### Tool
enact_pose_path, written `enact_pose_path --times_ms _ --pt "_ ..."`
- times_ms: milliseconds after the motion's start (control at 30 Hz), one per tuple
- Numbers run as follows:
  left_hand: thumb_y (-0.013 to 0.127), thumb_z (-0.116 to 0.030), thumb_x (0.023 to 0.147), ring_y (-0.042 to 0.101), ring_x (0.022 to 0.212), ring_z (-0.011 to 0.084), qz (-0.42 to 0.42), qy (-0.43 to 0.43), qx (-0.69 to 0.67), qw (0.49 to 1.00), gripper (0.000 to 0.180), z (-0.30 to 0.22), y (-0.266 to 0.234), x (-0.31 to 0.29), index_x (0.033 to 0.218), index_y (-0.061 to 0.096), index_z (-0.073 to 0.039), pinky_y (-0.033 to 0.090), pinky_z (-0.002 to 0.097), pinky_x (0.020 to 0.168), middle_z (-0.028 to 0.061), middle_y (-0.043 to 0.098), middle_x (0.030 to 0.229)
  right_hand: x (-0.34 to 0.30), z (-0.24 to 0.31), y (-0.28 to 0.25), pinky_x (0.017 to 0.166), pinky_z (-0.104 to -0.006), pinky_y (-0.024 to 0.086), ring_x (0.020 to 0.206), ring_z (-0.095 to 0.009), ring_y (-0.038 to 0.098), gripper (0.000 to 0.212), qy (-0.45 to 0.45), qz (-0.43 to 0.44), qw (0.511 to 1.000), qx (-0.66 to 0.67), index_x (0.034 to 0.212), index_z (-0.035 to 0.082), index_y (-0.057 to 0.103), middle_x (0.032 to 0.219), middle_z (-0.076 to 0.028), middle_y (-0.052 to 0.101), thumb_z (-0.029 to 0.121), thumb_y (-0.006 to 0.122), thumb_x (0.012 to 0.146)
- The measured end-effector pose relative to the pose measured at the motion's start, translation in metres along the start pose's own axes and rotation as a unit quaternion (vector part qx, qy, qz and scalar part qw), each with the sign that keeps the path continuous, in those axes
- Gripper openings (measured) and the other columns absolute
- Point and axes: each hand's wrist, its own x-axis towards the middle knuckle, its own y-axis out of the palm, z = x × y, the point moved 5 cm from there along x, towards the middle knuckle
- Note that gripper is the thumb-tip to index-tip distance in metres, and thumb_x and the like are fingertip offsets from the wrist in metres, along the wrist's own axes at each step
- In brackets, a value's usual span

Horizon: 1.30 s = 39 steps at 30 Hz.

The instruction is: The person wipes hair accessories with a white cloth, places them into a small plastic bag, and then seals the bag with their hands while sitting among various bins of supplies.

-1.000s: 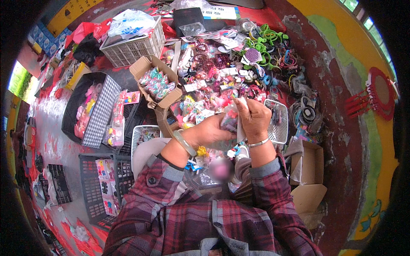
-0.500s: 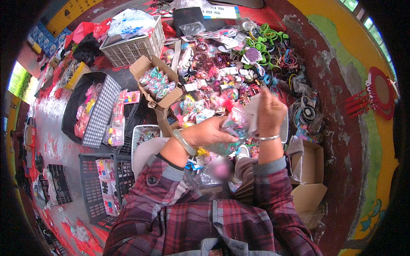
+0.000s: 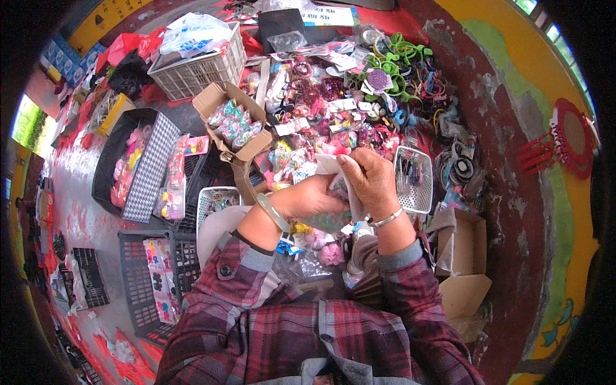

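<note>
My left hand (image 3: pixel 307 197), with a pale bangle at its wrist, is closed around a clear plastic bag (image 3: pixel 328 222) with small colourful items inside. My right hand (image 3: pixel 373 181), wearing a silver bracelet, overlaps the left fingertips. Its thumb and fingers pinch a white paper-like piece (image 3: pixel 326 165) against the bag's upper end. Whether this piece is joined to the bag is hidden by the fingers. Beneath both hands lie a pink fluffy hair tie (image 3: pixel 331 254) and other small bright accessories.
A heap of hair accessories (image 3: pixel 321 96) spreads ahead, with green headbands (image 3: pixel 394 67) at its right. A white basket (image 3: pixel 414 179) stands right of my hands, another white basket (image 3: pixel 218 200) left. An open carton of packets (image 3: pixel 234 122) and a black crate (image 3: pixel 160 282) are leftward.
My right hand has come left and slightly down, bringing the white piece over the bag. The right-hand white basket now shows. My left hand stays around the bag.
</note>
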Motion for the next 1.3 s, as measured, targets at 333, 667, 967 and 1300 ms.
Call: enact_pose_path --times_ms 333,667,967,1300 --pt "0.066 -0.011 0.082 0.057 0.092 0.0119 0.035 -0.022 -0.116 0.992 0.044 -0.008 0.011 -0.001 0.12 0.049 0.0 0.047 0.0281 0.082 0.0046 0.062 0.103 0.003 0.003 -0.021 0.043 -0.0361 0.04 0.045 -0.026 0.054 0.032 -0.029 -0.176 0.977 -0.12 0.059 0.005 0.058 0.053 -0.013 0.052 0.026 0.063 0.083" --pt "0.058 -0.028 0.088 0.062 0.089 0.0184 -0.114 -0.049 -0.384 0.915 0.039 0.014 -0.015 -0.002 0.117 0.052 -0.003 0.053 0.0332 0.076 0.0084 0.063 0.102 0.01 -0.054 -0.068 0.056 -0.0299 0.053 0.068 -0.021 0.064 0.05 0.225 -0.212 0.772 0.555 0.101 -0.003 0.059 0.087 -0.014 0.065 0.044 0.045 0.092" --pt "0.036 -0.033 0.097 0.056 0.105 0.0191 -0.258 0.066 -0.457 0.849 0.04 0.023 -0.029 0.01 0.124 0.048 -0.006 0.047 0.0343 0.09 0.0084 0.055 0.119 -0.009 0.018 0.043 0.102 -0.0458 0.031 0.124 -0.042 0.036 0.045 -0.113 0.05 0.986 -0.115 0.118 0.005 0.054 0.13 -0.021 0.044 0.024 0.063 0.078" --pt "0.038 -0.045 0.094 0.062 0.075 0.0204 -0.308 0.049 -0.546 0.778 0.042 0.052 -0.05 -0.002 0.1 0.054 -0.007 0.052 0.0329 0.065 0.0078 0.062 0.088 -0.029 0.048 0.054 0.099 -0.0446 0.033 0.122 -0.029 0.043 0.03 -0.242 0.066 0.961 -0.12 0.104 0.007 0.061 0.122 -0.009 0.054 0.017 0.065 0.076"
